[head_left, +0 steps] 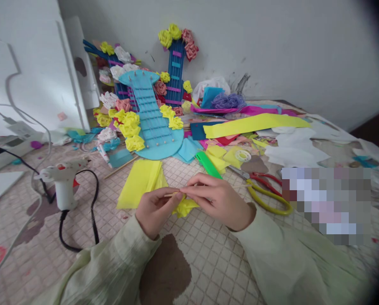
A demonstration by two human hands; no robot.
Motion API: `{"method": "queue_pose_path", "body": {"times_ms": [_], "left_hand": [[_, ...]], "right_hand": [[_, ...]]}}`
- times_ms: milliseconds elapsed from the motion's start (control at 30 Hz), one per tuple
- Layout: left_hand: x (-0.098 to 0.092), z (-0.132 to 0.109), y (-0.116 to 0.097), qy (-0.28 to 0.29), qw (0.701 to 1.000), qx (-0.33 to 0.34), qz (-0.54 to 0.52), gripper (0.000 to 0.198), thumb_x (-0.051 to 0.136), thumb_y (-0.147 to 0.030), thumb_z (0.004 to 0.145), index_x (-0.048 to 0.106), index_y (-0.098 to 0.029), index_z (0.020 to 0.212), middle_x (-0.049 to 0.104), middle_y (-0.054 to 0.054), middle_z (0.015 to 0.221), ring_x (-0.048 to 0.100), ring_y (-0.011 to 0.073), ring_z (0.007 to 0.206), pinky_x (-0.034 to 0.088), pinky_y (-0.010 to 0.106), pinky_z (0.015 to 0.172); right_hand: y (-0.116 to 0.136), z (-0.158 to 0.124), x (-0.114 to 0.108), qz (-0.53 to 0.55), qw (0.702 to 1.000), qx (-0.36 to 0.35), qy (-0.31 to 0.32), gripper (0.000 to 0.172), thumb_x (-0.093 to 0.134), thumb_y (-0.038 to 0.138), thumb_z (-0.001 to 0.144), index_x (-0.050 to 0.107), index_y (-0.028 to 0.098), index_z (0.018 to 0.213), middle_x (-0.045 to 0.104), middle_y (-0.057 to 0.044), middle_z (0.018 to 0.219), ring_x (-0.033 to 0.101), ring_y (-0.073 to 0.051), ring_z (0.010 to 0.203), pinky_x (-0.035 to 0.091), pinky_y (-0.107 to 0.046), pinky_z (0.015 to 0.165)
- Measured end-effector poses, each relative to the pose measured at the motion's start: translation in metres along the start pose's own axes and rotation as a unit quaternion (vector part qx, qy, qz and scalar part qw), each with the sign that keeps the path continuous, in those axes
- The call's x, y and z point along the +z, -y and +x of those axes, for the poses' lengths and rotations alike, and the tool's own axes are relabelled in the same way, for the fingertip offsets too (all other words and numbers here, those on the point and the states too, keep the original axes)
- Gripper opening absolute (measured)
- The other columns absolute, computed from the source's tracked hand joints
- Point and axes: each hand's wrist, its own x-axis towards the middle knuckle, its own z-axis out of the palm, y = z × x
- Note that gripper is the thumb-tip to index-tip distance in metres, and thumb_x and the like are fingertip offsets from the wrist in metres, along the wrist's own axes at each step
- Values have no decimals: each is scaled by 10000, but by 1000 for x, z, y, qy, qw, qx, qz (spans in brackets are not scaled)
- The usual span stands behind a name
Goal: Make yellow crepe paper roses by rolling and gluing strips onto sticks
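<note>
My left hand (157, 207) and my right hand (219, 199) meet over the middle of the table, fingertips pinched together. Between them is a crumpled piece of yellow crepe paper (185, 207), partly covered by my fingers. A thin pale edge or stick shows at my left fingertips, too small to name. Flat yellow crepe paper sheets (138, 182) lie just behind my left hand. Beyond my right hand are a green utility knife (208, 164) and scissors (268, 199) with red and yellow handles. A light blue guitar-shaped board (157, 140) with yellow paper flowers (130, 131) stands behind.
On the left a white glue gun (64, 182) stands with its black cord looping on the table. Dark blue guitar necks with paper flowers (176, 72) lean against the wall. A tape roll (243, 156), a yellow paper strip (256, 125) and white paper (294, 148) lie to the right.
</note>
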Motion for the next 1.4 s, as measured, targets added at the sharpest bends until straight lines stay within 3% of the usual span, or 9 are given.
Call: {"method": "queue_pose_path", "body": {"times_ms": [300,567,767,1000,1200,1400], "left_hand": [[-2,-3,8,44,995,54,65,150,595,-233,713,672,-147,807,692,70,817,635,178,780,518,266,695],[1,-4,6,21,1000,14,11,231,647,-240,643,622,-134,848,661,83,881,622,183,797,514,274,674],[3,-4,4,30,997,-57,-48,169,664,-246,617,596,-138,727,637,13,638,596,122,588,482,208,525],[2,-5,7,35,999,3,-2,111,639,-220,653,623,-143,731,646,28,691,598,134,647,488,217,567],[1,-4,8,38,999,0,11,129,624,-229,673,630,-135,760,664,47,722,614,155,701,497,235,620],[0,-4,7,38,998,25,36,120,596,-228,701,642,-132,757,672,57,740,622,163,712,510,251,650]], "right_hand": [[4,3,0,36,993,114,-25,178,577,304,772,656,161,842,661,-30,760,571,-108,650,447,-217,568],[5,3,1,1,994,104,-40,126,575,261,769,650,175,822,656,-24,745,572,-118,667,445,-240,610],[5,3,1,-1,996,86,-31,124,547,245,791,643,173,821,656,-21,748,569,-120,689,437,-240,632],[6,3,2,-15,996,83,-36,128,529,246,798,638,179,803,649,-20,740,563,-121,688,430,-249,641],[8,3,6,-17,991,107,-74,86,587,239,746,634,173,771,651,-33,745,574,-141,708,449,-264,640],[8,2,6,11,987,143,-75,104,630,241,709,635,173,788,635,-16,713,574,-130,680,452,-251,630]]}}
